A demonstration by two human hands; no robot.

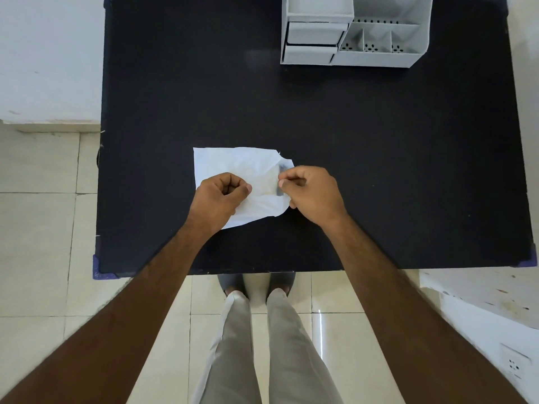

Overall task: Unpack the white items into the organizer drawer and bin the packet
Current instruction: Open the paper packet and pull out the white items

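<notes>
A crumpled white packet (233, 163) lies on the black table (379, 170), near the front middle. My left hand (218, 196) rests on the packet's left side with its fingers curled, pinching the material. My right hand (309, 192) pinches the packet's right edge, where a grey strip shows at the torn opening. The packet's contents are hidden. The white organizer (350, 30) stands at the table's far right, with two shut drawers (315, 33) stacked on its left and open perforated compartments on its right.
The table's front edge runs just above my legs and shoes (256, 284). Tiled floor lies to the left and below. A white wall with a socket (514, 364) is at the lower right. No bin is in view.
</notes>
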